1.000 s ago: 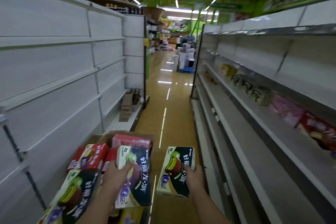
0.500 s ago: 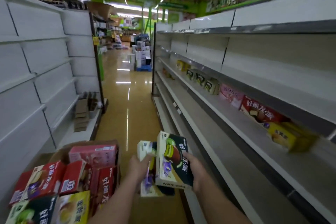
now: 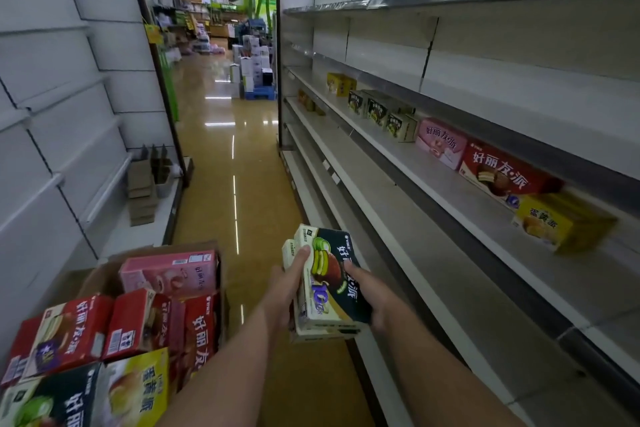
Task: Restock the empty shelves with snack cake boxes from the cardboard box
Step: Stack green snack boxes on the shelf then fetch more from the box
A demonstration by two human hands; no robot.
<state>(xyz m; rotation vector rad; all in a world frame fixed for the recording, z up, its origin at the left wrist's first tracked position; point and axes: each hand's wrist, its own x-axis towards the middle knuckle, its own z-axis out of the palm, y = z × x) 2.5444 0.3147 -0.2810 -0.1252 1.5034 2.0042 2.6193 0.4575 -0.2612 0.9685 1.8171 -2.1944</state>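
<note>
Snack cake boxes point(image 3: 330, 282), two dark green ones stacked face to face, are held between both hands above the aisle floor, just beside the lower right-hand shelves. The left hand point(image 3: 289, 279) is wrapped round the near edge with its fingers point(image 3: 300, 255) clamped on the pair; the right hand point(image 3: 369, 291) is curled round the far side, though what its fingertips grip is hidden behind the boxes.

Only a small part of the restocking appears to be done. On the middle shelf point(image 3: 450, 204) a thin row has been placed: a yellow box point(image 3: 550, 224), a red box point(image 3: 498, 173), a pink box point(image 3: 440, 142) and several dark green ones point(image 3: 384, 113) farther along. The shelves above and below look bare. The cardboard box point(image 3: 100, 279) at lower left is seen to be well filled with red, pink, yellow and green packs, so most of the work is judged to remain.
</note>
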